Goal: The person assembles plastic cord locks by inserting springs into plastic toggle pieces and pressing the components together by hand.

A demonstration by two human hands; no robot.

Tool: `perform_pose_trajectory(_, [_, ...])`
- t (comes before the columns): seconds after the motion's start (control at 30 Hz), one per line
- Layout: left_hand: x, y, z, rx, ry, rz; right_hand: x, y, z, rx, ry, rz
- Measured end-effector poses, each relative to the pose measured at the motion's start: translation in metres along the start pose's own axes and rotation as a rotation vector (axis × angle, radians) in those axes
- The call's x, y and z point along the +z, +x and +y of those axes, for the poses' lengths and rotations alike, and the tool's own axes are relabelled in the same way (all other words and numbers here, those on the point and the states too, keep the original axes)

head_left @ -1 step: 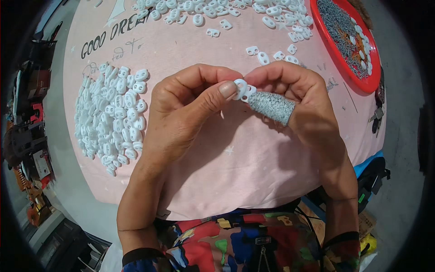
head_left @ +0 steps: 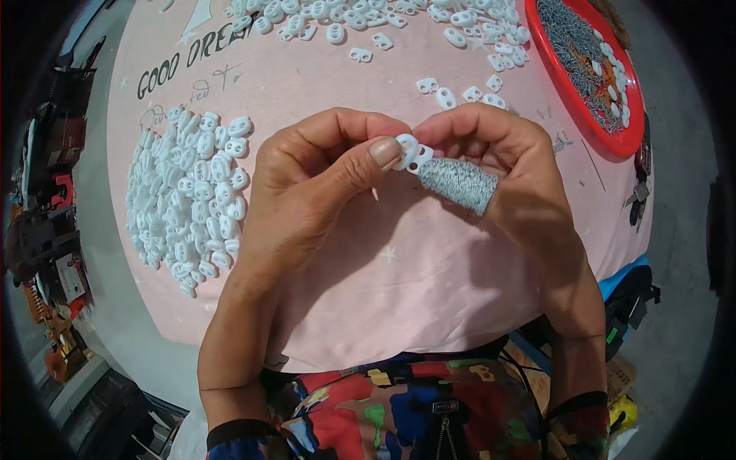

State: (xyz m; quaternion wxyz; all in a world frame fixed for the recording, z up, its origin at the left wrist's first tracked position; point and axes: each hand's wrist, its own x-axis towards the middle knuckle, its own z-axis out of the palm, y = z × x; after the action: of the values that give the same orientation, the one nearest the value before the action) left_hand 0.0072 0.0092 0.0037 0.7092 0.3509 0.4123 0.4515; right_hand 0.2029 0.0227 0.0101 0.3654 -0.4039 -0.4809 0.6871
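My left hand [head_left: 307, 180] pinches a white oval plastic cord lock part [head_left: 406, 149] between thumb and fingers. Against it sits a smaller white two-hole cord lock piece [head_left: 421, 159], held at its far side by my right hand [head_left: 529, 169]. A grey knitted sleeve [head_left: 460, 184] covers my right thumb. The two pieces touch, and the fingers hide how far one sits inside the other. Both hands are closed, just above the pink cloth. To the left of my left hand lies a heap of white oval cord locks [head_left: 195, 195].
The pink cloth [head_left: 399, 307] covers the table. At the far side lies another heap of white parts [head_left: 337, 11], with several loose pieces [head_left: 460, 96] nearer. A red tray [head_left: 537, 57] at the far right holds small metal springs [head_left: 571, 38]. Scissors [head_left: 638, 199] lie near the right edge.
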Motion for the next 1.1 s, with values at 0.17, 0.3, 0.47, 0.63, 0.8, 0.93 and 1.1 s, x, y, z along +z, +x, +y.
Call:
perform_pose_trajectory(0.17, [-0.005, 0.003, 0.006, -0.074, 0.044, -0.038, 0.002, -0.002, 0.001, -0.095, -0.083, -0.015])
perform_pose_trajectory(0.3, [-0.005, 0.002, 0.006, -0.103, -0.047, -0.080, -0.003, -0.004, 0.006, -0.236, -0.297, -0.093])
perform_pose_trajectory(0.47, [-0.012, 0.004, 0.011, -0.205, -0.013, -0.142, -0.004, -0.004, 0.005, -0.354, -0.522, -0.104])
perform_pose_trajectory(0.63, [-0.007, 0.000, 0.013, -0.236, -0.010, -0.130, -0.003, -0.004, 0.006, -0.338, -0.444, -0.058])
perform_pose_trajectory(0.8, [-0.006, 0.000, 0.009, -0.152, 0.081, -0.141, -0.002, -0.004, 0.010, -0.426, -0.522, -0.034])
perform_pose_trajectory(0.93, [-0.005, -0.001, 0.009, -0.142, 0.148, -0.150, -0.002, -0.001, 0.005, -0.552, -0.669, -0.044])
perform_pose_trajectory(1.1, [-0.008, 0.000, 0.007, -0.117, 0.183, -0.197, -0.004, -0.001, 0.008, -0.573, -0.667, -0.044])
